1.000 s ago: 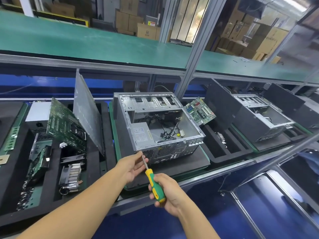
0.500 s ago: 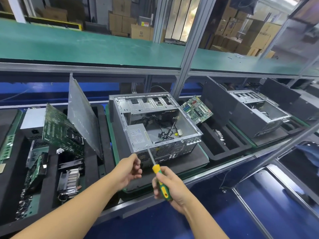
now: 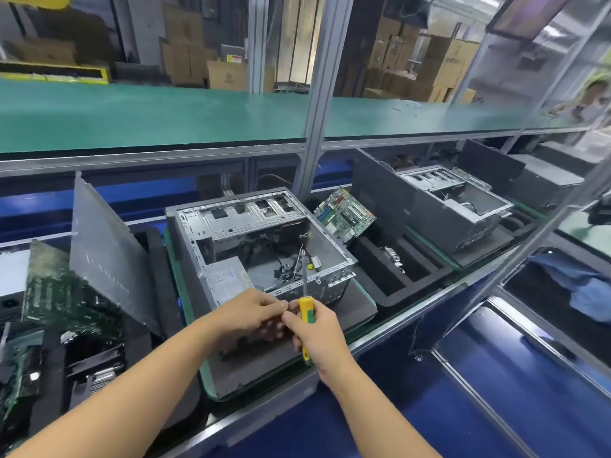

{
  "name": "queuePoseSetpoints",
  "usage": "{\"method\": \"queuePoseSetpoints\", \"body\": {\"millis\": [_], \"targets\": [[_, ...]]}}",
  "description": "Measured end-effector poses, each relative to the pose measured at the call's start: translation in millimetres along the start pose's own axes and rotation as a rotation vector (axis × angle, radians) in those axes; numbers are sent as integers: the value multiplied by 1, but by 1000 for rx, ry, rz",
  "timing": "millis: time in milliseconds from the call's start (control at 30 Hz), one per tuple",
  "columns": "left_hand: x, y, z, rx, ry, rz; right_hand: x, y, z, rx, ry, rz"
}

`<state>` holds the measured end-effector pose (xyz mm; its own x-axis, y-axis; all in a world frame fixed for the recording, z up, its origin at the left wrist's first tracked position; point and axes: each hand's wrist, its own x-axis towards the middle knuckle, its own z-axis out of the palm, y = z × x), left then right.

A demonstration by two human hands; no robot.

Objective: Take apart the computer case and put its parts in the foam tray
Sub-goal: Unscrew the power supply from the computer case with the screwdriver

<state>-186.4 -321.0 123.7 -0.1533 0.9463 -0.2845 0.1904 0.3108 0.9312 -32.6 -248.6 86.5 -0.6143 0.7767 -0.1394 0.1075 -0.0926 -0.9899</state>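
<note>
A: Where is the case, and how will it handle?

B: The computer case (image 3: pixel 238 223) sits centre frame on its dark pad, just beyond your hands, open on top. It is thin sheet steel — stiff, boxy, probably sharp along the folded edges, and likely weighty with the grey power supply (image 3: pixel 224 279) inside. I would hold it by the flat outer walls, not the perforated rim.

A: And my hands?

B: Your right hand (image 3: pixel 320 338) is wrapped round the yellow-and-green screwdriver (image 3: pixel 305 307), shaft pointing up. Your left hand (image 3: pixel 248 312) has curled fingers meeting your right thumb; whether they pinch a screw I cannot tell.

A: The tray?

B: The foam tray (image 3: pixel 153 259) lies at frame left — soft black foam, with a green circuit board (image 3: pixel 56 292) and a grey side panel (image 3: pixel 105 252) leaning in it.
</note>
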Motion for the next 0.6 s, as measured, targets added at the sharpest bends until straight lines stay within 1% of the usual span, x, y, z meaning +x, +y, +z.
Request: {"method": "queuePoseSetpoints", "body": {"millis": [67, 133, 167, 233, 267, 300, 400, 433, 467, 533, 600], "targets": [[10, 5, 4, 10, -3, -1, 4, -1, -10, -27, 32, -7], [21, 10, 7, -27, -52, -18, 8, -2, -20, -45, 47, -6], [27, 14, 9, 1, -81, -22, 11, -3, -26, -57, 51, -5], [40, 21, 10, 165, -117, -7, 17, -4, -39, -77, 51, -5], [48, 25, 10, 277, -103, 15, 21, -5, -45, -81, 43, -5], [57, 28, 10, 380, -49, 44, 24, -6, -50, -78, 27, 0], [84, 33, 5, 623, 260, 159, 38, -11, -68, -29, -18, 53], [93, 30, 2, 718, 319, 187, 44, -12, -75, -21, -38, 72], [104, 26, -3, 823, 336, 188, 49, -12, -83, -31, -63, 90], [123, 13, -12, 999, 335, 125, 61, -9, -101, -79, -103, 134], [137, -3, -17, 1038, 379, 35, 71, -4, -121, -118, -115, 193]]}}
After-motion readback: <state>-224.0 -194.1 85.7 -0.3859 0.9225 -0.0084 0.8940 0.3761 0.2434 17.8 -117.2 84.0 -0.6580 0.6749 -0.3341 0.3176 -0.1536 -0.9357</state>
